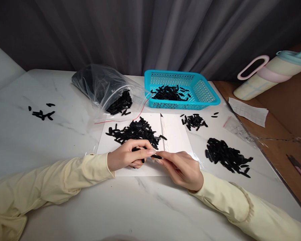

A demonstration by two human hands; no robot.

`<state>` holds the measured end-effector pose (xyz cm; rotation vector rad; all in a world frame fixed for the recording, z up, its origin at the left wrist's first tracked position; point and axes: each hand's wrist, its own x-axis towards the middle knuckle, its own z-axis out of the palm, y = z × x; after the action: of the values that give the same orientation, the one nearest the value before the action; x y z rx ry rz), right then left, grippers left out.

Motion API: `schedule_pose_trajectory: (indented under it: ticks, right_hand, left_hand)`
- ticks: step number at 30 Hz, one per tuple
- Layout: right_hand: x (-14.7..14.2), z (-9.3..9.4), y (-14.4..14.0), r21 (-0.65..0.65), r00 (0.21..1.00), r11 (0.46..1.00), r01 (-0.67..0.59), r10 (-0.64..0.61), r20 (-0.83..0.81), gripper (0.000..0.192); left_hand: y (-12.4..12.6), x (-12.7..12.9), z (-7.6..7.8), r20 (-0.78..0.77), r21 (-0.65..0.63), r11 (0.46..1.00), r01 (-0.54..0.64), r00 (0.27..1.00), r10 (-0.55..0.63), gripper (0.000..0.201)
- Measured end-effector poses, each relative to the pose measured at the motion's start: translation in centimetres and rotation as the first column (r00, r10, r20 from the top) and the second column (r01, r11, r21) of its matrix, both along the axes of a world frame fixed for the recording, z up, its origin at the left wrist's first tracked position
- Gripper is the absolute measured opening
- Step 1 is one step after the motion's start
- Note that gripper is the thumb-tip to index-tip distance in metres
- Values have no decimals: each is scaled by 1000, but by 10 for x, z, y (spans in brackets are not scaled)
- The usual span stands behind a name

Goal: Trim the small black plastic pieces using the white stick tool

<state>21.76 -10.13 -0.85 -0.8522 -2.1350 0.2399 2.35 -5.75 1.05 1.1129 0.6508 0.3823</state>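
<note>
My left hand point(131, 154) is curled around several small black elongated pieces, whose ends poke out between the fingers. One black piece point(157, 156) lies between both hands, pinched at its right end by the thumb and forefinger of my right hand point(182, 167). Just beyond my hands a heap of like black pieces point(137, 130) rests on a white sheet point(177, 134). I cannot make out exactly what the pieces are; they look dark, narrow and ridged. My left fingers hide part of what that palm holds.
At the back stand an open clear zip bag point(97, 87) of black pieces and a blue perforated basket point(205, 106) partly filled with them. More piles lie right point(227, 155), behind it point(194, 122) and far left point(42, 114). A tumbler point(268, 77) and a paper slip point(249, 112) are at the right.
</note>
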Motion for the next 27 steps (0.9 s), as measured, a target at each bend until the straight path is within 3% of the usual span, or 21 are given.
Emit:
schedule_pose_trajectory:
  ticks: [12, 19, 27]
  right_hand:
    - [0, 2, 1, -14, 1000, 1000, -4, 4, 26, 13]
    - [1, 1, 0, -33, 999, 999, -14, 15, 35, 14]
    - [0, -3, 0, 8, 999, 999, 39, -39, 26, 11]
  left_hand:
    - [0, 0, 0, 48, -11, 1000, -16, 999, 17, 17]
    - [-1, 1, -2, -5, 24, 1000, -14, 1000, 14, 22]
    - [-4, 5, 0, -100, 212, 977, 25, 995, -4, 26]
